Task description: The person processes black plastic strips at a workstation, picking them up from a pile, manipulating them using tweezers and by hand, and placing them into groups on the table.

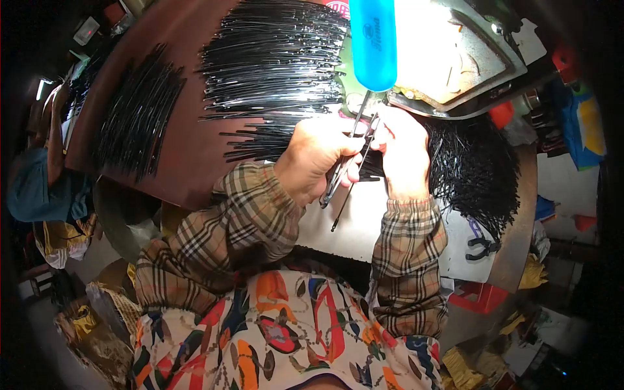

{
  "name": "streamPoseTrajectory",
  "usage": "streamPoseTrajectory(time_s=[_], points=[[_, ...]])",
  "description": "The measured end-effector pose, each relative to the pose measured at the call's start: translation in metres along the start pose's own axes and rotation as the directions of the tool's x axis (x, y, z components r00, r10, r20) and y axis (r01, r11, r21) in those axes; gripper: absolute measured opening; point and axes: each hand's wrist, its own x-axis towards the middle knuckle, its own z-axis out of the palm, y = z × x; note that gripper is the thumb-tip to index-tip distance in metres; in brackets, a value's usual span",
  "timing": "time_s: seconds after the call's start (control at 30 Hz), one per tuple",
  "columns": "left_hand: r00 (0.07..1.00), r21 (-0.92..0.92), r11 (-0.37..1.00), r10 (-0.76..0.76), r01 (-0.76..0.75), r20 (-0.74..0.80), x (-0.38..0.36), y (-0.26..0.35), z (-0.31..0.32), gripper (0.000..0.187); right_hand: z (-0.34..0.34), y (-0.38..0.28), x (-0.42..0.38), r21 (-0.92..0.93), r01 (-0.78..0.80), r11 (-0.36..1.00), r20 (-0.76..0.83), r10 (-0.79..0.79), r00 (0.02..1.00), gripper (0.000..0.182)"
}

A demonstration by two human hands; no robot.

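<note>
Black thin rods lie in a wide pile [273, 58] on the brown table [195, 143], with a smaller bunch [257, 138] just below it. My left hand [318, 153] is closed around dark metal tweezers [338, 177], which slant down to the left. Beside it my right hand [403, 146] pinches the upper part of a thin black rod [344, 207] whose small knobbed end points down. Both hands nearly touch, under the blue lamp [374, 45]. Black plaid sleeves cover both forearms.
Another rod bunch [140, 114] lies at the left, and a dense tangle of black rods [478, 169] at the right. Below that tangle are dark-jawed pliers [482, 247]. A metal-framed tray [474, 58] is at the upper right. Another person's arm [57, 130] shows at far left.
</note>
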Motion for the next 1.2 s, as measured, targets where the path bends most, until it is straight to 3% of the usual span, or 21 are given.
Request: streamPoseTrajectory(time_s=[0.07,0.17,0.37,0.47,0.6,0.7,0.73,0.77,0.8,0.83,0.87,0.9,0.93,1.0,1.07,1.1,1.13,1.17,1.2], points=[[0.999,-0.056,0.998,-0.003,0.001,-0.04,0.0,0.002,0.003,0.012,0.008,-0.009,-0.002,-0.062,-0.056,0.996,-0.041,0.053,0.998,0.022],[1.0,0.019,1.0,0.024,-0.024,-0.008,0.001,0.001,0.002,0.013,0.008,-0.008,-0.005,-0.058,-0.073,0.996,-0.073,0.069,0.995,0.023],[1.0,-0.01,1.0,0.019,-0.019,-0.011,0.0,0.002,0.005,0.015,0.005,-0.009,-0.005,-0.055,-0.036,0.998,0.006,0.036,0.999,0.024],[1.0,-0.021,1.0,-0.001,0.0,-0.017,-0.003,0.006,0.011,0.015,-0.005,-0.004,-0.002,-0.059,0.005,0.998,0.098,0.001,0.995,0.039],[1.0,-0.035,0.999,0.005,-0.005,0.005,0.0,0.002,0.009,0.013,-0.002,-0.005,-0.002,-0.02,0.033,0.999,0.092,-0.031,0.995,0.03],[1.0,0.149,0.989,-0.012,0.014,-0.011,-0.004,0.006,0.011,0.017,0.0,-0.002,-0.003,-0.045,0.098,0.994,0.079,-0.094,0.992,0.02],[0.992,0.259,0.959,0.102,-0.117,0.07,0.0,-0.004,0.002,0.018,0.001,0.0,-0.004,-0.065,0.155,0.986,0.088,-0.149,0.985,0.02],[0.86,0.593,0.634,0.45,-0.496,0.239,0.006,-0.016,-0.005,0.017,0.002,0.005,-0.003,-0.075,0.21,0.975,0.106,-0.201,0.974,0.019],[0.811,0.675,0.485,0.494,-0.556,0.313,0.008,-0.019,-0.005,0.016,-0.002,0.014,-0.001,-0.056,0.333,0.941,0.148,-0.322,0.935,0.017],[0.753,0.732,0.321,0.534,-0.601,0.384,0.01,-0.023,-0.005,0.015,0.007,0.006,-0.006,0.048,0.187,0.981,0.067,-0.19,0.979,0.018],[0.862,0.68,0.55,0.428,-0.486,0.271,0.007,-0.024,-0.001,0.014,0.013,0.003,-0.008,-0.064,0.295,0.953,0.079,-0.29,0.954,0.018],[0.954,0.466,0.834,0.238,-0.296,0.181,-0.002,-0.019,0.0,0.014,0.018,-0.002,-0.015,-0.035,0.06,0.998,-0.016,-0.061,0.998,0.016],[0.996,0.182,0.982,0.036,-0.051,0.081,-0.01,-0.014,0.0,0.014,0.019,0.0,-0.012,0.037,0.068,0.997,0.002,-0.068,0.998,0.015],[0.999,0.318,0.948,0.017,-0.004,-0.038,-0.023,-0.006,-0.005,0.022,0.015,0.005,-0.011,0.02,-0.079,0.997,-0.019,0.079,0.997,0.016],[0.911,0.553,0.779,0.404,-0.296,-0.081,-0.032,-0.015,-0.034,0.035,0.023,-0.014,-0.019,0.014,-0.209,0.978,-0.007,0.209,0.978,0.016],[0.876,0.711,0.656,0.467,-0.252,-0.12,-0.049,0.004,-0.048,0.035,0.023,-0.014,-0.018,-0.004,-0.206,0.979,-0.004,0.206,0.979,0.02],[0.782,0.907,0.374,0.618,-0.193,-0.089,-0.059,0.019,-0.068,0.038,0.02,-0.014,-0.019,-0.001,-0.17,0.985,0.024,0.17,0.985,0.021],[0.662,0.996,0.087,0.748,-0.016,-0.054,-0.069,0.034,-0.088,0.042,0.021,-0.014,-0.019,-0.011,-0.141,0.99,0.046,0.141,0.989,0.021],[0.6,0.965,-0.184,0.799,0.189,0.035,-0.078,0.051,-0.11,0.044,0.02,-0.015,-0.019,-0.025,-0.111,0.993,0.064,0.112,0.992,0.022]])
